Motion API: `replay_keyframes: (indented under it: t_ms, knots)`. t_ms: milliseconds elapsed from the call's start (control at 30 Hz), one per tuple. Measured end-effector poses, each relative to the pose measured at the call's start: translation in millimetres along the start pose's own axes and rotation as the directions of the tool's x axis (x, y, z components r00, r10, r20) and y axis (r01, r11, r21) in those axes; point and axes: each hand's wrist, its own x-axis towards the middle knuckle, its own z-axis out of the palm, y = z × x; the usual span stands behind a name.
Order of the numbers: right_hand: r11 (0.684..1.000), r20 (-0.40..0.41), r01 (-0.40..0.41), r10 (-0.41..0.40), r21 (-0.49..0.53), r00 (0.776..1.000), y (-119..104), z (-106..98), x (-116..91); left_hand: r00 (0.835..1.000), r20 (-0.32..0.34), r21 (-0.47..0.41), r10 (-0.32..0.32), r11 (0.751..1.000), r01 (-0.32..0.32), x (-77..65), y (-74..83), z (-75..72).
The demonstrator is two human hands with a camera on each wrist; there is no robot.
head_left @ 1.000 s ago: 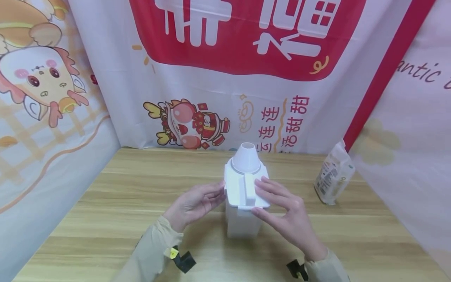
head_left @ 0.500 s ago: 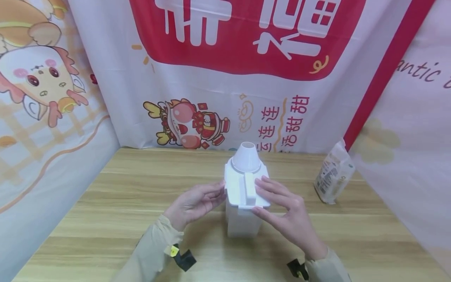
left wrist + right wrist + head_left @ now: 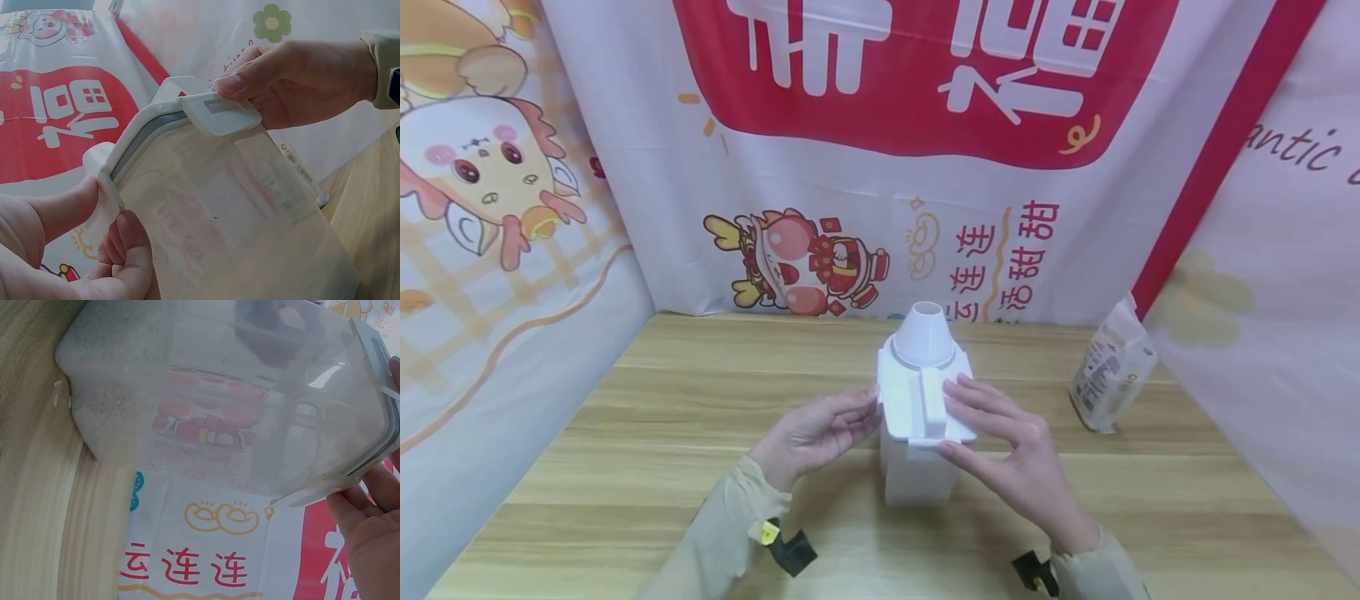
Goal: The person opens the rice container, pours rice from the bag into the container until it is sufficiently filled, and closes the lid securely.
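A tall translucent rice container (image 3: pixel 919 483) stands upright on the table, its white lid (image 3: pixel 898 404) seated on top. The lid carries a raised handle bar and a white cone (image 3: pixel 925 337) with an open narrow top. Rice (image 3: pixel 115 406) lies in the bottom. My left hand (image 3: pixel 816 435) pinches the lid's left latch (image 3: pixel 111 187) between thumb and curled fingers. My right hand (image 3: pixel 1011 450) grips the lid, thumb on the front latch (image 3: pixel 224 114) and fingers on the right edge. The right side of the lid is partly hidden by those fingers.
A white printed bag (image 3: pixel 1112 371) stands at the right back of the wooden table (image 3: pixel 700 375). A few loose grains (image 3: pixel 56 399) lie by the container's base. Printed cloth (image 3: pixel 820 175) hangs behind and along both sides.
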Motion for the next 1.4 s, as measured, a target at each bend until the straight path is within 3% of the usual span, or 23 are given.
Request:
replay_keyframes:
  t_ms: [333, 1400]
  knots:
    - [1.000, -0.007, 0.003, -0.003, -0.001, 1.000, -1.1, 0.7, 0.8, 1.000, -0.014, -0.050, -0.018, 0.999, 0.017, 2.0, -1.1, -2.1]
    - [0.999, 0.008, -0.038, 0.038, 0.010, 0.999, 1.6, -0.9, -0.4, 0.999, -0.005, -0.095, -0.033, 0.995, 0.032, 2.7, -1.9, -2.6]
